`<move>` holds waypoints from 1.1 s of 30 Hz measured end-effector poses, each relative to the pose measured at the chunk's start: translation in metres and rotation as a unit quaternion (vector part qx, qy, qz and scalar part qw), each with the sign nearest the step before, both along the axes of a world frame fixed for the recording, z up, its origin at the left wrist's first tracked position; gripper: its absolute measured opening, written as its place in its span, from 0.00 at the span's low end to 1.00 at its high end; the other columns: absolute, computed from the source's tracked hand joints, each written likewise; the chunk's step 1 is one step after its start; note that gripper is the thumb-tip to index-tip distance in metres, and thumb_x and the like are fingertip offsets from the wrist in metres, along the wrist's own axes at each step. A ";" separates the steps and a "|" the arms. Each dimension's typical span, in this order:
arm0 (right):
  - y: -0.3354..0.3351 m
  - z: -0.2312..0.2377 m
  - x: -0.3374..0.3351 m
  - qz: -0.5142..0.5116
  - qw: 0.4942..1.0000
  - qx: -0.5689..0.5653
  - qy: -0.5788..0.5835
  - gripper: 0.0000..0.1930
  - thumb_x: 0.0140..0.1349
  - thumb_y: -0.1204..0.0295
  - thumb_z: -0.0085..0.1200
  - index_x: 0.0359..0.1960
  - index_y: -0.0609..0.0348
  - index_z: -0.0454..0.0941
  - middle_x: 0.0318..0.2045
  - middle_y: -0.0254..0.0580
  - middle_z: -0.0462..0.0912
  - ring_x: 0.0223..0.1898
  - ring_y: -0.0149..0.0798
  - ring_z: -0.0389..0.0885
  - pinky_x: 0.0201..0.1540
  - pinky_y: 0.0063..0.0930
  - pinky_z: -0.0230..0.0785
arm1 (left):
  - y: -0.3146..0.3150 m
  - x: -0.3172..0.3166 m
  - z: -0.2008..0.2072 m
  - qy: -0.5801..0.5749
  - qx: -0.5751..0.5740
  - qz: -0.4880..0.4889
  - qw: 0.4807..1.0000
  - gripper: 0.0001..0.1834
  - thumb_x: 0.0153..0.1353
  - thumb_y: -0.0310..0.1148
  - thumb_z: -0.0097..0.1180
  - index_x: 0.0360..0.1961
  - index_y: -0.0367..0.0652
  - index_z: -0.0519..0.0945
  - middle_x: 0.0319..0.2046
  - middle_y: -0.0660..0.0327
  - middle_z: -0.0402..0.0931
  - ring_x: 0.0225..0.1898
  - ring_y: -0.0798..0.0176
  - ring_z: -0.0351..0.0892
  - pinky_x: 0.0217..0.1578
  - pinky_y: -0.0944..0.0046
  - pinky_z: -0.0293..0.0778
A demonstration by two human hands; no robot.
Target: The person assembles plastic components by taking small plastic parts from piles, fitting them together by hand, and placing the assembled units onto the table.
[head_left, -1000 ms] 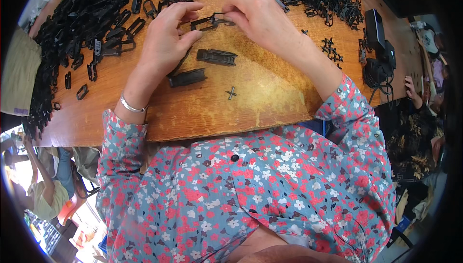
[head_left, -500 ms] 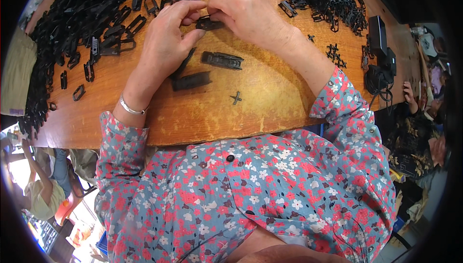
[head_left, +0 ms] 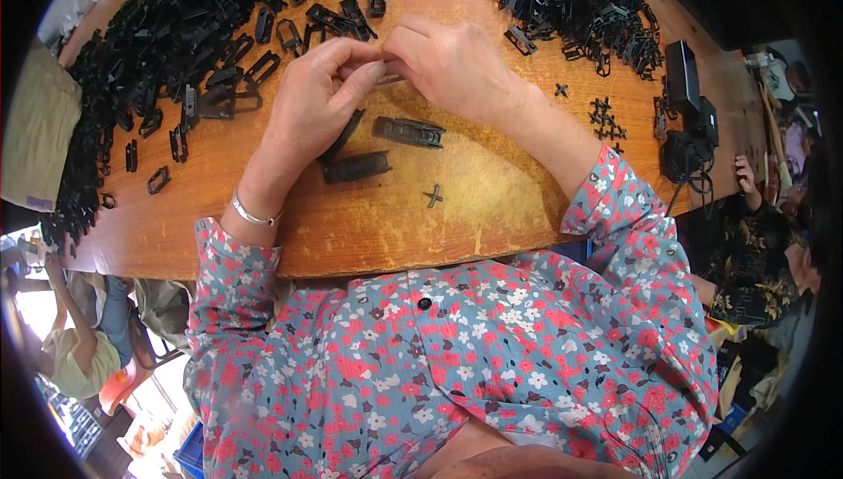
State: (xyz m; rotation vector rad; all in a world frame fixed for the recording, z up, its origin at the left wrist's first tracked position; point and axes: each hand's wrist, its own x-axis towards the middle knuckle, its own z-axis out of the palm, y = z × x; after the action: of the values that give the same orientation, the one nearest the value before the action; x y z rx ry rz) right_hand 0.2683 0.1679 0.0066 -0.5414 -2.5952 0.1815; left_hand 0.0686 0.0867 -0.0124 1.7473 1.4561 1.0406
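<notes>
One wooden table [head_left: 492, 224], worn pale along the near side. Along its left, piled thickly and trailing toward the near edge, a large heap of black parts [head_left: 176, 31]; at the far right, a smaller heap of black parts [head_left: 571, 5], with strays lying about the fringes of both. Next, over the far half of the table between the heaps, two bare hands with fingertips brought together: left hand [head_left: 320, 93] narrowed to a pinch of thumb and fingers, right hand [head_left: 457, 66] curled inward, fingers bent close. Near the right edge, a black box [head_left: 681, 75], with a bundled black cable [head_left: 685, 147] just nearer. Below the hands, two long black pieces [head_left: 408, 131] lying apart, one nearer than the other. Pinched between both hands, a small black part [head_left: 389, 80], mostly hidden by fingers; impossible to tell whether single or joined. On the left wrist, a silver bracelet [head_left: 255, 216]. Smallest of all, a group of black crosses [head_left: 604, 119] beyond the right forearm, and a lone cross [head_left: 434, 196] nearer the front edge.
</notes>
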 end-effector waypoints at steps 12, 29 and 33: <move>-0.009 0.011 -0.003 0.040 0.762 -0.603 0.230 0.14 0.70 0.71 0.59 0.54 0.63 0.79 0.37 0.37 0.87 0.36 0.27 0.85 0.33 0.20 0.78 | 0.000 0.000 -0.001 -0.368 -0.063 0.029 0.927 0.10 0.70 0.31 0.62 0.46 0.37 0.79 0.34 0.62 0.85 0.36 0.72 0.84 0.37 0.73 0.77; -0.010 -0.003 -0.006 -0.010 0.698 -0.669 0.255 0.18 0.69 0.65 0.61 0.50 0.67 0.74 0.32 0.41 0.83 0.27 0.32 0.86 0.26 0.21 0.78 | 0.058 -0.033 0.009 0.321 0.091 0.147 0.931 0.12 0.65 0.41 0.61 0.38 0.44 0.85 0.32 0.53 0.85 0.37 0.47 0.85 0.37 0.50 0.78; -0.012 -0.001 -0.006 -0.010 0.708 -0.667 0.232 0.18 0.69 0.63 0.61 0.52 0.62 0.75 0.36 0.39 0.85 0.29 0.30 0.86 0.30 0.20 0.77 | 0.061 -0.026 0.017 0.343 0.086 0.150 0.923 0.14 0.64 0.45 0.62 0.37 0.46 0.85 0.32 0.52 0.85 0.37 0.47 0.85 0.37 0.50 0.79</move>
State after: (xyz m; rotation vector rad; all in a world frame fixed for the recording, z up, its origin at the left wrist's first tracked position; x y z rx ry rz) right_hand 0.2621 0.1562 0.0057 -0.7976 -1.5430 1.9608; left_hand 0.0422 0.1472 0.0042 2.1958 2.1677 0.7358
